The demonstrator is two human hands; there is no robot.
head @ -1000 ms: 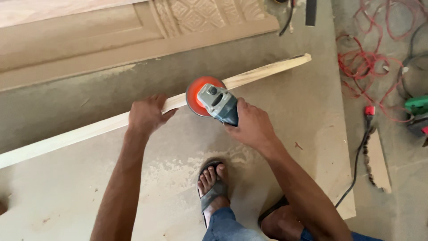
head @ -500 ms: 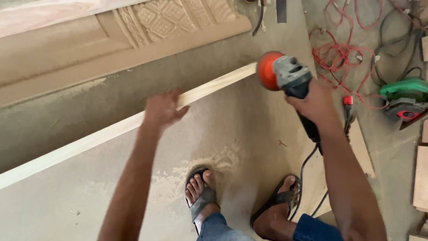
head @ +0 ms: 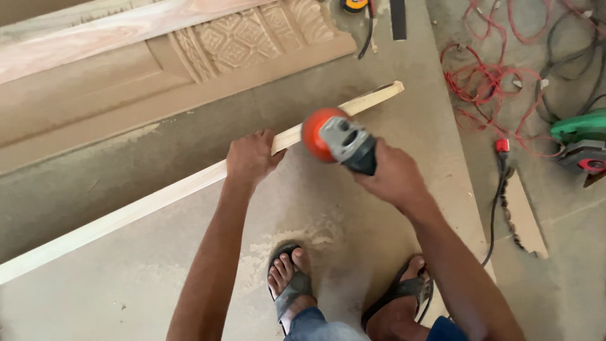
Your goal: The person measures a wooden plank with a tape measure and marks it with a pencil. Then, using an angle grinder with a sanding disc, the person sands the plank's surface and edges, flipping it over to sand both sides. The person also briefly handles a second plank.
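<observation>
Pressing down with curled fingers, the left hand pins the long pale wooden strip, which lies slantwise across the dusty grey board from its left edge towards the far right corner. Just to the right, the right hand is wrapped tight round the grey angle grinder with an orange sanding disc, held on the strip. Pale dust lies near the sandalled feet; judging by that, some sanding is done, though how much remains cannot be told.

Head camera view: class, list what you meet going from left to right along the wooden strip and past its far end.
Wooden strip → left hand → orange-disc grinder → right hand → red cable → green power tool.
</observation>
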